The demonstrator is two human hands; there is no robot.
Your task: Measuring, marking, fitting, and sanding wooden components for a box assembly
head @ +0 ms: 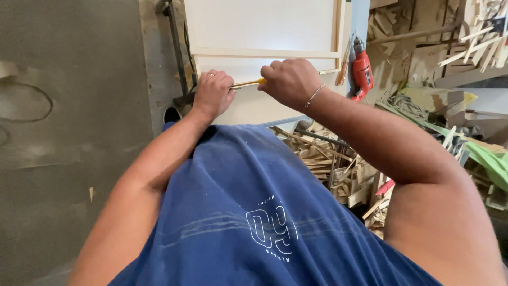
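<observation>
Two hands meet at the lower edge of the white panel point(262, 24), about twelve o'clock from your chest.

Risks first. Your left hand point(212, 94) sits right at the working end of the tool, so if the tip skates off the wood, your left fingers are the first thing in its path. That looks like the main hazard, and pushing hard at a shallow angle would cause it. The tool lies nearly flat along the wooden strip point(264, 53) that frames the panel; a slip there could also scratch the white face or dent the thin strip. The panel appears to stand on edge with no clamp visible, so a hard sideways shove might shift it. Loose wood offcuts point(338, 169) lie heaped at four o'clock, close to where you stand, and could turn underfoot if you step back.

Grip. Your right hand point(290, 82), bracelet at the wrist, is curled tight into a fist around the yellow-handled tool point(250, 83); only a short stretch of handle and shaft shows between the hands. Your left hand, ring on one finger, is closed too, knuckles up, fingers pinched down at the tool's far end against the panel. I cannot tell whether it grips the shaft or something small at the tip.

Red drill point(362, 69) hangs at one o'clock, untouched.
</observation>
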